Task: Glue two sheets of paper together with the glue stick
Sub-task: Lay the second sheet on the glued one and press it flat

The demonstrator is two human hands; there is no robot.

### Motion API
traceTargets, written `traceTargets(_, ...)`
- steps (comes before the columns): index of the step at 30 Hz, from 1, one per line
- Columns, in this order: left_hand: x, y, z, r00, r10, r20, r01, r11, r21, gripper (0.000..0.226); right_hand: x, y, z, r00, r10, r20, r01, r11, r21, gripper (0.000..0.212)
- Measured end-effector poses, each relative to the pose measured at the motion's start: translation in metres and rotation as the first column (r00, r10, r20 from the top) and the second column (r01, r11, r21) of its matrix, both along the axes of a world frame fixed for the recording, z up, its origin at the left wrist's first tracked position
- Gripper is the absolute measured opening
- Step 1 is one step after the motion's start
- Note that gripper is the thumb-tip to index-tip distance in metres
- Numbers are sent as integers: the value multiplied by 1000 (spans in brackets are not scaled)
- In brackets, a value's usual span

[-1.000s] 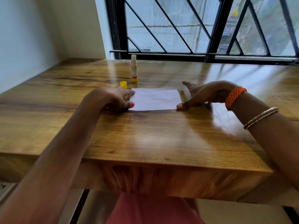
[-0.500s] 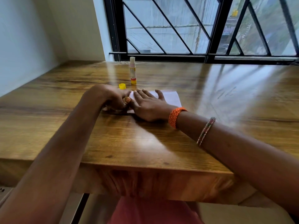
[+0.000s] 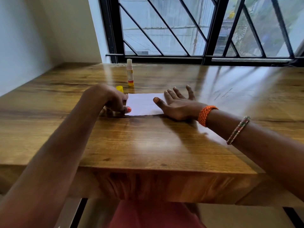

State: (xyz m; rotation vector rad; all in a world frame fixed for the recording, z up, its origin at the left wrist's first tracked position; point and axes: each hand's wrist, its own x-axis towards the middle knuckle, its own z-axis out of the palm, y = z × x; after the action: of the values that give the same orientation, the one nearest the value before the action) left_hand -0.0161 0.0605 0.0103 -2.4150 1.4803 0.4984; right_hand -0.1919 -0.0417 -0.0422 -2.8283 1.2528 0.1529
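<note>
White paper lies flat on the wooden table; I cannot tell one sheet from two. My left hand has curled fingers and presses down on the paper's left edge with its fingertips. My right hand lies flat with fingers spread over the paper's right edge, thumb on the sheet. The uncapped glue stick stands upright behind the paper. Its yellow cap sits just behind my left hand.
A barred window runs along the table's far edge and a white wall closes the left side. The table's near edge is close to my body.
My right hand swept from the paper's right side to the left near my left hand, and has now slid back rightward across the sheet. My left hand stayed in place.
</note>
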Motion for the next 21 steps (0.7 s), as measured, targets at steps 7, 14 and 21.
traceTargets(7, 7, 12, -14, 875, 113, -471, -290, 902, -321, 67, 1, 2, -2, 1000, -11, -19, 10, 999, -37, 85)
traceTargets(14, -49, 17, -5, 985, -136, -104, -2, 596, -803, 47, 2, 4, -4, 1000, -11, 24, 11, 999, -39, 76)
traceTargets(21, -62, -34, -55, 971, -217, -102, 141, 862, -487, 52, 1, 3, -7, 999, 11, 41, -10, 999, -33, 64)
